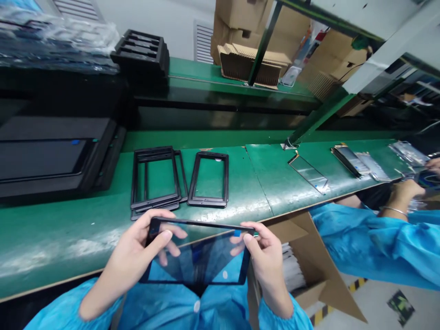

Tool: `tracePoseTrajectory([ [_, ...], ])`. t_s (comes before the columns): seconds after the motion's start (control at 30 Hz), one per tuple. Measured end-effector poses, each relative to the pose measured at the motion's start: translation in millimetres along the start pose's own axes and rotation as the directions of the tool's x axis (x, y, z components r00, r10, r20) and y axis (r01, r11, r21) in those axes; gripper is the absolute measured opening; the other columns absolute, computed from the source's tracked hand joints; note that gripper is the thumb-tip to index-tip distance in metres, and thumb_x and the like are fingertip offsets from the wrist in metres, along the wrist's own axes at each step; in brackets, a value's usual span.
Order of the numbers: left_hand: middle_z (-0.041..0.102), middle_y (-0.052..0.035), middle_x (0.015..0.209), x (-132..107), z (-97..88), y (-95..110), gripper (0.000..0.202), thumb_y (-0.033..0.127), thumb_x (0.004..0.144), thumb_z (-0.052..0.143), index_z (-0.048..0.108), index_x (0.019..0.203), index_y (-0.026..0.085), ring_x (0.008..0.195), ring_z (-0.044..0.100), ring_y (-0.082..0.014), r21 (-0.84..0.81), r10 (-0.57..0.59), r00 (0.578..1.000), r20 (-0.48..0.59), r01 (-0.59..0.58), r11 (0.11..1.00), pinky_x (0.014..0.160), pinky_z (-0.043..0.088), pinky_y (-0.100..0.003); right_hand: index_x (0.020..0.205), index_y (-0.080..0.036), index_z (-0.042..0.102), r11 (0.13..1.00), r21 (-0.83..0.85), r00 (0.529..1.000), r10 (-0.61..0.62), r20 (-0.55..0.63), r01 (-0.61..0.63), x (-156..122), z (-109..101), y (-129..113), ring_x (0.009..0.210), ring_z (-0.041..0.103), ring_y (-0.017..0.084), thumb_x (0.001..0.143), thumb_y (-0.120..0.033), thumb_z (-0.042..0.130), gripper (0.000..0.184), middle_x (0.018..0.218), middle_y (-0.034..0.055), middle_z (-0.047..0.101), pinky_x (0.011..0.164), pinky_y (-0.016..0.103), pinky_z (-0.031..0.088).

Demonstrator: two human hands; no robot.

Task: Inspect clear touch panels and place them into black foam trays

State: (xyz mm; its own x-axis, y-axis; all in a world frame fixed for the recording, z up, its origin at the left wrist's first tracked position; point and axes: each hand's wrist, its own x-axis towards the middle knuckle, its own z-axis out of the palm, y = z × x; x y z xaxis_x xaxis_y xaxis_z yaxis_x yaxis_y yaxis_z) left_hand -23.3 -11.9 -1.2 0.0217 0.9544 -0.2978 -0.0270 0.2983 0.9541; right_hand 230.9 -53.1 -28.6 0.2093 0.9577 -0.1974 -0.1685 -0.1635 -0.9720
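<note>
A see-through glass panel with a black frame [202,259], about tablet-sized, is held level above my lap at the front of the bench. My left hand [132,254] grips its left end, thumb on the front face and fingers behind, visible through the glass. At the right end, my right hand [268,256] pinches it the same way, close to a small blue tab [237,233]. Just beyond the panel, several black rectangular frames [135,183] lie stacked on the green bench [254,183]. Beside them sits a smaller pile of black frames [226,181].
Black trays [103,169] holding a dark screen are stacked at left. A glass panel [309,173] and piled screens [349,158] lie farther right. An open cardboard box [316,256] stands below the bench edge, near a co-worker's blue sleeve [374,238]. A slanted green post [319,117] rises behind.
</note>
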Motion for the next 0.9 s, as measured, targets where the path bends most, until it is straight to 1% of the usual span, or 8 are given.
tracePoseTrajectory([
  [0.2, 0.081, -0.0064, 0.084, -1.4, -4.0, 0.0, 0.04, 0.046, 0.089, 0.077, 0.056, 0.114, 0.022, 0.055, 0.073, -0.0207, 0.016, 0.005, 1.0, 0.028, -0.006, 1.0, 0.043, 0.054, -0.025, 0.107, -0.02, 0.075, 1.0, 0.008, 1.0, 0.011, 0.02, -0.011, -1.5, -2.9, 0.6, 0.061, 0.082, 0.025, 0.09, -0.051, 0.08, 0.035, 0.071, 0.0083, 0.083, 0.061, 0.029, 0.064],
  [0.4, 0.081, -0.0084, 0.086, -5.1, -6.9, 1.9, 0.037, 0.043, 0.092, 0.076, 0.057, 0.114, 0.02, 0.057, 0.074, -0.0194, 0.003, -0.001, 0.996, 0.092, 0.001, 1.0, 0.046, 0.054, -0.024, 0.109, -0.019, 0.075, 0.999, -0.017, 0.999, 0.038, 0.037, -0.037, -1.0, -7.1, 5.6, 0.062, 0.082, 0.025, 0.092, -0.049, 0.078, 0.034, 0.079, 0.0105, 0.085, 0.062, 0.03, 0.064],
  [0.5, 0.082, -0.009, 0.089, -3.8, -10.4, 1.7, 0.043, 0.041, 0.092, 0.077, 0.057, 0.123, 0.021, 0.058, 0.074, -0.0196, -0.027, 0.0, 0.994, 0.106, 0.003, 1.0, 0.048, 0.054, -0.024, 0.108, -0.018, 0.076, 0.999, 0.006, 0.999, 0.039, 0.016, -0.04, 0.8, -8.6, 9.8, 0.06, 0.081, 0.025, 0.09, -0.047, 0.081, 0.034, 0.078, 0.0103, 0.085, 0.062, 0.031, 0.064],
  [0.6, 0.082, -0.0143, 0.107, 1.9, -14.0, -4.3, 0.069, 0.042, 0.087, 0.082, 0.051, 0.145, 0.022, 0.078, 0.08, -0.0262, -0.168, 0.051, 0.995, 0.085, -0.036, 0.985, 0.061, 0.062, -0.029, 0.112, -0.017, 0.074, 0.995, 0.099, 0.991, 0.031, -0.133, -0.017, 1.9, -2.4, 15.9, 0.061, 0.081, 0.027, 0.088, -0.045, 0.083, 0.038, 0.079, 0.0101, 0.085, 0.064, 0.035, 0.065],
  [0.7, 0.077, -0.0191, 0.127, 6.9, -9.3, -16.4, 0.081, 0.048, 0.085, 0.081, 0.048, 0.154, 0.021, 0.107, 0.078, -0.0361, -0.382, 0.054, 0.999, -0.011, -0.054, 0.923, 0.077, 0.065, -0.036, 0.12, -0.02, 0.071, 0.955, 0.294, 0.968, 0.041, -0.246, 0.034, -0.5, 16.2, 25.3, 0.065, 0.082, 0.025, 0.087, -0.044, 0.085, 0.042, 0.089, 0.008, 0.086, 0.067, 0.035, 0.066],
  [0.77, 0.075, -0.0199, 0.131, 7.3, -0.6, -24.7, 0.087, 0.047, 0.085, 0.081, 0.042, 0.158, 0.021, 0.113, 0.076, -0.0382, -0.437, 0.003, 1.0, -0.023, -0.013, 0.9, 0.081, 0.066, -0.038, 0.126, -0.025, 0.071, 0.92, 0.391, 0.986, 0.039, -0.165, 0.029, -4.7, 32.0, 33.1, 0.074, 0.084, 0.024, 0.085, -0.039, 0.087, 0.046, 0.099, 0.0062, 0.085, 0.074, 0.035, 0.067],
  [0.83, 0.076, -0.0173, 0.132, 5.9, 8.4, -29.9, 0.095, 0.042, 0.087, 0.083, 0.031, 0.165, 0.028, 0.111, 0.078, -0.0361, -0.404, -0.026, 0.999, -0.021, 0.016, 0.915, 0.08, 0.067, -0.037, 0.132, -0.028, 0.072, 0.91, 0.414, 1.0, 0.015, 0.01, -0.018, -9.5, 44.9, 40.2, 0.087, 0.084, 0.025, 0.085, -0.034, 0.089, 0.05, 0.109, 0.0057, 0.084, 0.083, 0.035, 0.066],
  [0.9, 0.077, -0.0129, 0.13, 4.8, 12.8, -31.0, 0.098, 0.038, 0.09, 0.081, 0.021, 0.168, 0.037, 0.101, 0.081, -0.0312, -0.34, -0.029, 0.999, -0.041, 0.014, 0.94, 0.072, 0.067, -0.032, 0.137, -0.031, 0.071, 0.923, 0.379, 0.984, -0.005, 0.177, -0.064, -12.8, 50.8, 44.6, 0.096, 0.083, 0.027, 0.087, -0.035, 0.087, 0.053, 0.114, 0.0065, 0.083, 0.089, 0.038, 0.065],
])
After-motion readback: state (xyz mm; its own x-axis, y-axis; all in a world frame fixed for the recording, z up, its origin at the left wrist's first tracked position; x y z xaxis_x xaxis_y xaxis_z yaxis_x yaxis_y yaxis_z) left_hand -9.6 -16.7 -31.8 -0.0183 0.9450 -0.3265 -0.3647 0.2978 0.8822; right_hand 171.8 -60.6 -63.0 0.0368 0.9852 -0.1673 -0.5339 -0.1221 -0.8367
